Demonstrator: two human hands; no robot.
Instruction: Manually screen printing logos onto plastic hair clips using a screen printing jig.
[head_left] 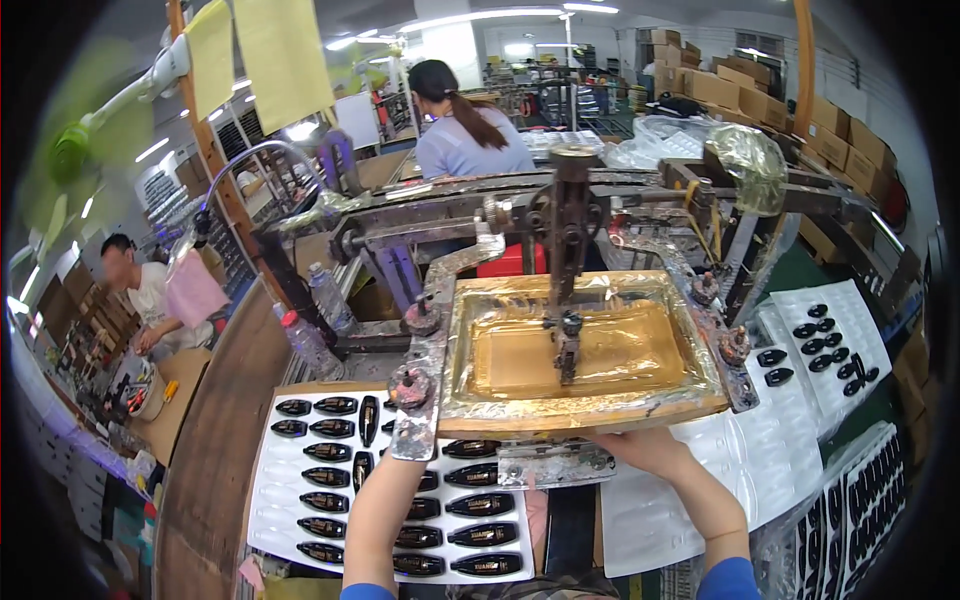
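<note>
A screen-printing frame (590, 418) with a wooden border and a pool of gold ink (625, 350) is clamped in front of me. My right hand (648, 448) reaches in under its near edge, and the fingers are mostly hidden there. My left forearm (385, 510) rises across a white tray, and the hand itself disappears behind the left metal clamp arm (418, 405). What either hand holds cannot be seen. Below the frame sits a paint-spotted metal block (555, 466). Glossy black, pointed oval pieces (485, 505) with gold print lie in rows on the white tray (262, 490).
To the right, white molded trays (650, 535) overlap, some bearing plain black pieces (822, 342). Plastic bottles (310, 345) stand left of the press. One person (475, 130) sits beyond the machine, another (155, 300) at the left. Cardboard boxes (725, 95) are stacked behind.
</note>
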